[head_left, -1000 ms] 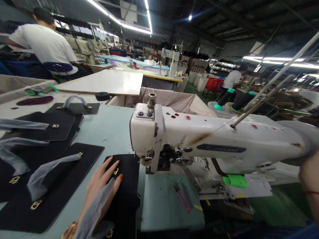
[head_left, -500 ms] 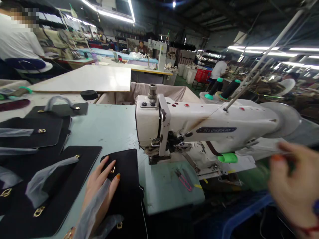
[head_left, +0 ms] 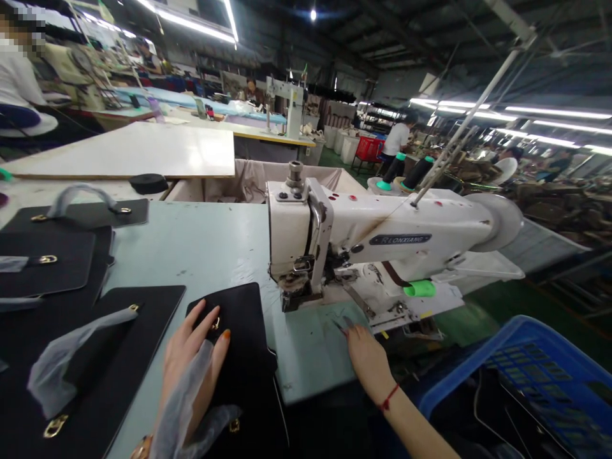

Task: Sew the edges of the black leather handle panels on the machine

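Note:
My left hand [head_left: 194, 363] lies flat, fingers spread, on a black bag panel [head_left: 243, 331] at the table's front. A handle wrapped in translucent film [head_left: 179, 408] loops over the back of this hand, and a gold metal ring [head_left: 217, 323] shows beside its fingers. My right hand [head_left: 366, 354] is at the table's right part, its fingers closed on thread snips [head_left: 342, 327], whose blades point away; the fingers hide most of the pink handle. Just beyond stands a white sewing machine [head_left: 382, 220], its needle area near the panel's far right corner.
More black panels with film-wrapped handles [head_left: 143, 331] lie at left. A blue plastic basket [head_left: 516, 331] with dark pieces stands at lower right. Behind are a black roll [head_left: 148, 183], a white board [head_left: 191, 150] and thread cones [head_left: 394, 171]. Other people work farther back.
My right hand has come from the far right, in to the thread snips on the table, and closed on them. My left hand stays on the panel. The view has turned right.

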{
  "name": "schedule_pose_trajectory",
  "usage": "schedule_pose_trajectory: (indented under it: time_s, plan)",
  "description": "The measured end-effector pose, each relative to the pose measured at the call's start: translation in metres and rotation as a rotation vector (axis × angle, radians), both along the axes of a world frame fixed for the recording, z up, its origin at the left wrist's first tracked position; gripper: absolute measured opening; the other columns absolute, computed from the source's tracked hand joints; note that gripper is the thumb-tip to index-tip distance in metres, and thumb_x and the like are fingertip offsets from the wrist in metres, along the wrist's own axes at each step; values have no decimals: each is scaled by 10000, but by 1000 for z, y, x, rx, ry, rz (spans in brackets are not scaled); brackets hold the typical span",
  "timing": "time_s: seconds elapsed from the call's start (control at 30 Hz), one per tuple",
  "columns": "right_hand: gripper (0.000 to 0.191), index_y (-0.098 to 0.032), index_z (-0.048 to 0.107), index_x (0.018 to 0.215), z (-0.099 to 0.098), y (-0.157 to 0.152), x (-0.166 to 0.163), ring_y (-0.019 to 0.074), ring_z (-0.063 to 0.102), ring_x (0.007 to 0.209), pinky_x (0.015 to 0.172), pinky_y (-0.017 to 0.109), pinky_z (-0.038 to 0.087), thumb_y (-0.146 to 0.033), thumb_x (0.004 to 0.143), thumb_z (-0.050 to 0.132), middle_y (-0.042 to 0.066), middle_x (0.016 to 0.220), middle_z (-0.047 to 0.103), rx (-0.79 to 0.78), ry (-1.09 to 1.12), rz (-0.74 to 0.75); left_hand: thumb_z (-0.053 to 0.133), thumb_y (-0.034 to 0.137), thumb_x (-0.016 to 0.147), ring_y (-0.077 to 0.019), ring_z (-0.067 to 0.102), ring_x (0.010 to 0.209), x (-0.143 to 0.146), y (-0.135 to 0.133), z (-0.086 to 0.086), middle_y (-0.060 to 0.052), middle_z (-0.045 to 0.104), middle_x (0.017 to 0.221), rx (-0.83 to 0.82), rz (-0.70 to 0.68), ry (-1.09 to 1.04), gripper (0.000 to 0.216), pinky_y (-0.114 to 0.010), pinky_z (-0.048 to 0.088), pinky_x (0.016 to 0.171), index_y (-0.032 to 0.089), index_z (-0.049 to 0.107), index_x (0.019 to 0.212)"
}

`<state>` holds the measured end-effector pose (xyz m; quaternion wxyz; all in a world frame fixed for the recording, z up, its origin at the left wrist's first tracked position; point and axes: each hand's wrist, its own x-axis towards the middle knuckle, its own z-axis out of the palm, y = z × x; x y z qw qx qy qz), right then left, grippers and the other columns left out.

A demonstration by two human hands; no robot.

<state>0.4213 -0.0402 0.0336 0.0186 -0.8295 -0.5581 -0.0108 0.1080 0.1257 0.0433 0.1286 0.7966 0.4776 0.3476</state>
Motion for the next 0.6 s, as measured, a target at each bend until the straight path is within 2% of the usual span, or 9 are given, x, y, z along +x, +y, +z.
schedule_pose_trajectory:
  time_s: [0.07, 0.13, 0.2, 0.3, 0.43, 0.6]
  plan:
    - [333, -174, 654, 1069, 7, -6, -5, 218, 696, 832, 733, 306, 533, -135, 985, 334, 115, 930, 719, 32, 96, -34, 517, 358, 912, -416, 450, 1342, 1, -1, 0, -150, 407, 1519, -10, 4, -3, 483, -655, 384, 1076, 273, 458, 1384]
    - [352, -183, 617, 1146, 18, -7, -14, 200, 697, 772, 696, 294, 529, -166, 1001, 296, 69, 853, 716, 108, 281, -69, 516, 365, 913, -412, 457, 1337, 2, -1, -1, -152, 417, 1513, -23, 17, -5, 458, -648, 383, 1082, 255, 485, 1356]
    - [321, -176, 589, 1197, 30, 0, -25, 207, 701, 852, 742, 306, 531, -226, 1006, 336, 73, 944, 721, 199, 474, -64, 512, 377, 913, -411, 466, 1331, 1, 0, -2, -151, 429, 1505, -28, 28, -6, 442, -651, 383, 1081, 251, 499, 1336]
    - [253, -170, 607, 1158, 47, 20, -43, 229, 687, 948, 815, 325, 518, -284, 965, 488, 83, 1055, 710, 251, 619, -2, 502, 382, 923, -401, 460, 1343, -1, 1, 1, -155, 429, 1505, -32, 24, 8, 432, -649, 383, 1085, 248, 493, 1333]
    - [193, -158, 627, 1097, 61, 46, -60, 237, 685, 923, 778, 317, 492, -250, 968, 516, 71, 988, 718, 222, 648, 28, 493, 372, 941, -376, 440, 1367, 0, 0, 11, -145, 426, 1513, -71, 44, 16, 416, -626, 382, 1101, 246, 491, 1338]
    - [196, -164, 632, 1072, 74, 62, -71, 238, 691, 899, 725, 295, 448, -258, 1012, 471, 60, 958, 725, 147, 505, 40, 471, 387, 952, -365, 447, 1364, 5, -1, 19, -144, 457, 1493, -71, 75, 4, 405, -601, 375, 1119, 212, 524, 1314]
